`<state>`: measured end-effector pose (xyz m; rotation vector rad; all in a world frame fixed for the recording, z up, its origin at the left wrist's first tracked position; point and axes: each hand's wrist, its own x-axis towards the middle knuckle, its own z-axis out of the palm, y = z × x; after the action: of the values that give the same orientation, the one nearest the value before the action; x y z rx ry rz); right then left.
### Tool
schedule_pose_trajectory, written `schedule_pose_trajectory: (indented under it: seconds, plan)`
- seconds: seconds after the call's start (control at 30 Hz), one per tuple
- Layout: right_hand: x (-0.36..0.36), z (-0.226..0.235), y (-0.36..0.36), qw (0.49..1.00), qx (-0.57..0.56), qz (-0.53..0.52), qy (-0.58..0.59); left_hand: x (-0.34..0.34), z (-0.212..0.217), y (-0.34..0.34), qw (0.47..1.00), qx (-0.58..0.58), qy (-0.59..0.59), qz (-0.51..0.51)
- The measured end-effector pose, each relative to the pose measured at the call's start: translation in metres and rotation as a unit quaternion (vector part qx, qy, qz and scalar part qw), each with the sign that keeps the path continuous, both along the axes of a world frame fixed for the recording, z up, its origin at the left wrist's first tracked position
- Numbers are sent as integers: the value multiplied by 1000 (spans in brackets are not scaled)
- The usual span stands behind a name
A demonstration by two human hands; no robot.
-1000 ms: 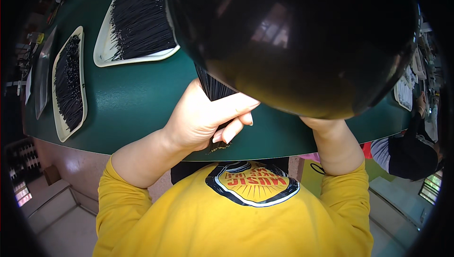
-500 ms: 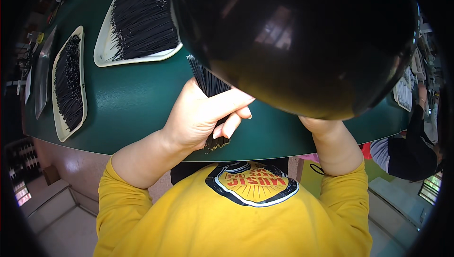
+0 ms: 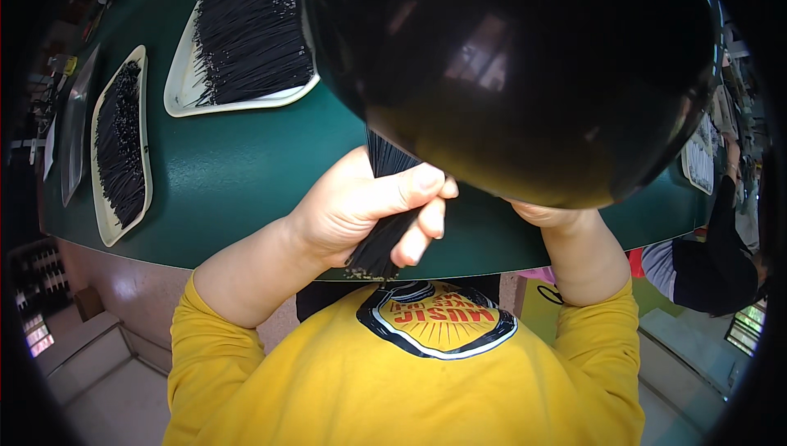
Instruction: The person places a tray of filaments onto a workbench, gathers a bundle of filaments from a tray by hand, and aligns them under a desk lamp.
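My left hand [image 3: 361, 200] is closed around a bundle of thin black wires [image 3: 377, 252] over the table's near edge. The bundle stands tilted, its lower tips fanning out below my fingers toward my yellow shirt. Its upper end passes behind a large, glossy dark rounded thing [image 3: 516, 85] that fills the upper middle and right of the view. Only the wrist and heel of my right hand [image 3: 543, 215] show beneath that dark shape; its fingers are hidden. Left of the hands, a large pale tray [image 3: 246, 107] and a smaller pale tray [image 3: 147, 175] both carry many similar black wires.
The green table [image 3: 238, 175] has a curved-looking near edge just in front of me. A clear plastic sheet or tray [image 3: 75, 134] lies at the far left. At the right are a white tray [image 3: 699, 163] and another person in dark clothing [image 3: 713, 274].
My left hand has shifted slightly right with the wires, and the bundle's top has gone behind the dark shape. The lower tips swung left. My right wrist moved slightly left.
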<state>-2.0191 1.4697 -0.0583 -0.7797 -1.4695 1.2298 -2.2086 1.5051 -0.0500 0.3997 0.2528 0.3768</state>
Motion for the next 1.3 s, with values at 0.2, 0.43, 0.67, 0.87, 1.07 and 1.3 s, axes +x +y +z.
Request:
schedule_pose_trajectory:
  seconds: [0.2,0.43,0.67,0.87,1.07,1.3]
  plan:
    - [3,-1,-3,893,285,-171,-303,1,3,-2,984,109,125,58]
    - [0,-5,-4,991,-30,-97,88,2,3,-5,978,132,134,90]
    - [2,-1,-3,990,86,-105,-24,3,3,-4,912,300,213,181]
    - [-3,15,-1,965,166,-163,-123,1,-3,-1,922,259,190,215]
    - [0,15,3,938,253,-169,-168,5,1,-3,897,301,198,255]
    - [-7,23,2,947,231,-173,-144,4,0,-2,905,277,218,238]
